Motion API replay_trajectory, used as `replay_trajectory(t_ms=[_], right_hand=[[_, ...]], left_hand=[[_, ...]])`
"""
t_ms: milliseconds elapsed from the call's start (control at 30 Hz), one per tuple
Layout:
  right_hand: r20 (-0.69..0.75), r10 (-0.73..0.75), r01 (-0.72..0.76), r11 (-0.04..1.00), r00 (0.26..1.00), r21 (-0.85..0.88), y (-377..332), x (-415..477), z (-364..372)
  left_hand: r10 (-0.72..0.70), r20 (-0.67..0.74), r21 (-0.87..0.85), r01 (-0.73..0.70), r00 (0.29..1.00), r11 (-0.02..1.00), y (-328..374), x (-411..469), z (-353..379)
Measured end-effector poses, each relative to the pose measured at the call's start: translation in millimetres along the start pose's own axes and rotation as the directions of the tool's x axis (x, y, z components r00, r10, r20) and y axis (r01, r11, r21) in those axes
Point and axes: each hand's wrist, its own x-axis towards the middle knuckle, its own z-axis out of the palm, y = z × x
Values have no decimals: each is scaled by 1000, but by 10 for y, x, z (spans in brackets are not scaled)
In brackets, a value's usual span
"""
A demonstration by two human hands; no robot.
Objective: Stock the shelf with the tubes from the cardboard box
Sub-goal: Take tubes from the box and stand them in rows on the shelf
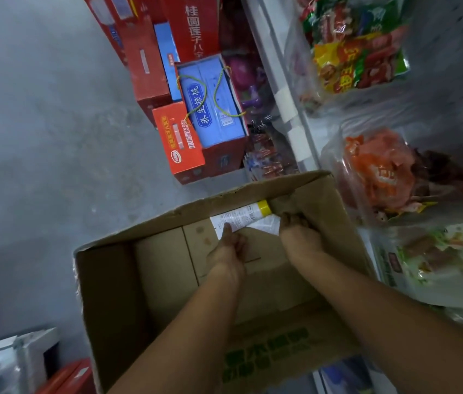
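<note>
Reaching into cardboard box (111,282): left hand (229,250) pinches yellow-capped tube (243,215), right hand (300,235) grips second tube (266,224). Next: lift both, place on shelf (283,91).

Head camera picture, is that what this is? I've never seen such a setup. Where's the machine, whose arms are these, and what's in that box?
There is no machine here. A person wears a camera on the head, so this one picture looks down along their own bare arms. Both hands reach into an open cardboard box standing on the grey floor. In its far corner lies a white tube with a yellow cap. The left hand seems to pinch that tube. The right hand curls over a crinkled white end beside it, though whether it grips is hard to tell. On the right runs the shelf, with bagged snacks on it. Beyond the box stand red and blue gift cartons.
</note>
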Motion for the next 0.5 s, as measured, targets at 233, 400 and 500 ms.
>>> replay_trajectory(t_ms=[233, 400, 500], right_hand=[[-46, -6, 6, 1000, 999, 7, -55, 77, 10], [-36, 3, 0, 996, 999, 86, -20, 224, 205], [-67, -6, 11, 997, 998, 79, -29, 207, 171]], left_hand=[[-43, -33, -65, 41, 999, 997, 108, 147, 68], [-115, 23, -77, 116, 993, 990, 237, 103, 226], [-172, 18, -94, 173, 985, 980, 283, 99, 297]])
